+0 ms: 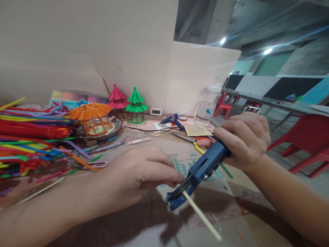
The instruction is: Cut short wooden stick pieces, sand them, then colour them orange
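My right hand (245, 139) is wrapped round the handles of blue cutting shears (200, 171), which slant down to the left in front of me. A thin pale wooden stick (203, 214) lies across the jaws of the shears, under the dark blade. Its long free part points down to the right. Close to the blade, my left hand (151, 168) pinches the other end of the stick, which its fingers mostly hide.
Behind my hands are a blue glue gun (172, 120), scissors (199, 147) and short cut sticks (140, 140). Pavilion models in green (136, 106), pink (117, 97) and orange (94, 116) stand at the back. Pipe cleaners (33, 130) fill the left. A bottle (207, 106) stands back right.
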{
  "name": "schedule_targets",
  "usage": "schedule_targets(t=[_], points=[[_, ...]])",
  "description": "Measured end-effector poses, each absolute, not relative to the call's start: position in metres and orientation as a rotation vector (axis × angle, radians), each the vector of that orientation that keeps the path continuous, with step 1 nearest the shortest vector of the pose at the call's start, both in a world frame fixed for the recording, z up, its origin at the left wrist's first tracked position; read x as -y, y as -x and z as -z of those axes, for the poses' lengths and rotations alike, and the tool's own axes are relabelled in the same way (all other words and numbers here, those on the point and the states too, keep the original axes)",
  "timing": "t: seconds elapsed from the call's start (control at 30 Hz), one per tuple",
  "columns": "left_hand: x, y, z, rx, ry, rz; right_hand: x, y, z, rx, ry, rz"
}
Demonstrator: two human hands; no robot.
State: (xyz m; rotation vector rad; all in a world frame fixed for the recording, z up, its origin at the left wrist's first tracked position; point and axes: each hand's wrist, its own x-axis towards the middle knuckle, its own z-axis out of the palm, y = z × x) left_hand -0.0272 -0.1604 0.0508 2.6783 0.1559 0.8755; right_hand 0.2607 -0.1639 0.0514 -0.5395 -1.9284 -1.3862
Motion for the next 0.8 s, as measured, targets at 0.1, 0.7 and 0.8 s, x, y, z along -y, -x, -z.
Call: schedule_targets(t=[0.1, 0.7, 0.8], points=[[0.1609, 0.0277, -0.0515, -0.161, -2.689, -0.859, 0.1634, -0.2607, -0.0514, 1.933, 0.535, 1.377], [0.1619, 0.0274, -0.0502, -0.172, -2.652, -0.762, 0.1646, -0.2575, -0.0495, 1.984, 0.564, 1.295], [0.1627, 0.0291, -0.0473, -0.253, -2.611, -0.756, 0.1640, -0.2556, -0.0469, 1.974, 0.594, 1.262]])
